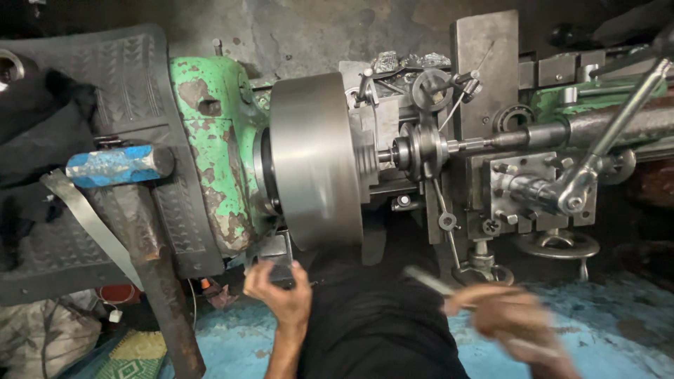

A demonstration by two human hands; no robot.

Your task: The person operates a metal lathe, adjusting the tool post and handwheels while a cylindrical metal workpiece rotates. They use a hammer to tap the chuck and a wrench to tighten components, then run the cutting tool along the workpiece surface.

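Green paint: chipped and rust-patched, it covers the lathe headstock (214, 151) at your upper left, with bare brown metal showing through in several spots.
Chuck: the big grey steel chuck (314, 160) sits just right of the headstock, its rim smooth and blurred.
Left hand: your left hand (279, 289) is below the chuck, close under the machine's lower edge; its grip is half curled, fingers spread and closed on nothing that shows.
Right hand: your right hand (507, 316) is blurred at lower right; its grip is wrapped round a thin metal rod (430, 281) that slants up to the left.
Tool post: the steel tool post (420, 151) stands right of the chuck, with the carriage handwheel (556, 245) lower right of it, just above your right hand.
Hammer: a hammer with a blue, scuffed head (112, 166) lies on the black rubber mat (126, 84) at left, its rusty handle running down past the mat's edge.
Labels: no package or sign is readable; only a small red and white object, too dim to tell, lies at lower left.
Open room: the blue worn floor (604, 330) shows beside your dark trousers (379, 323), between your hands and the machine.
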